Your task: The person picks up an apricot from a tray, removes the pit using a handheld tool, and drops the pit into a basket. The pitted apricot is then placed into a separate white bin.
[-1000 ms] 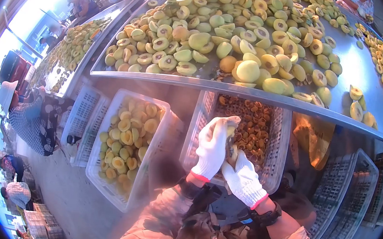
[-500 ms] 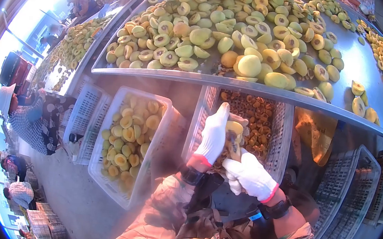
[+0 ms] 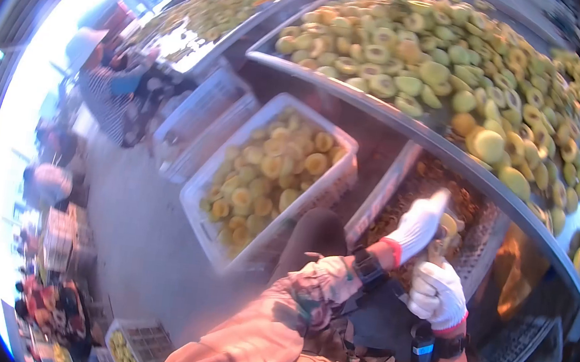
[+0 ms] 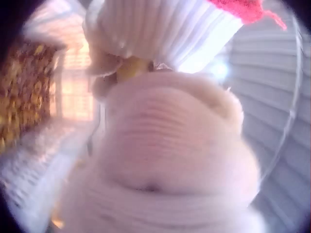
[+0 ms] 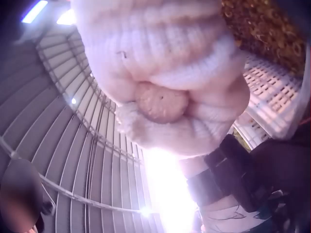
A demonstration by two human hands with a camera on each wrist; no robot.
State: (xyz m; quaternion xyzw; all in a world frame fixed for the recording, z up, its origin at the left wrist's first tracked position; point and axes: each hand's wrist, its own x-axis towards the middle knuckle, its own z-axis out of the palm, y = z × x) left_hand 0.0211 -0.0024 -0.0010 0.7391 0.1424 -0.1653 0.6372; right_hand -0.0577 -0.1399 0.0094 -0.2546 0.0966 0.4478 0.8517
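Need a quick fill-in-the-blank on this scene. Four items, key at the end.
1. The right hand grips a tool handle, while the ____ holds the fruit piece.
2. In the right wrist view, the handle's visible end is ____ in outline.
3. Both gloves are ____ with red cuffs.
4. In the head view, the crate of brown scraps stands to the ____ of the crate of fruit halves.

Missing words: left hand; round; white; right.

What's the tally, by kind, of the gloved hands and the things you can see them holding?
Gloved hands: 2, left hand and right hand
Fruit piece: 1 visible
Tool: 1, its round handle end showing
Total: 4
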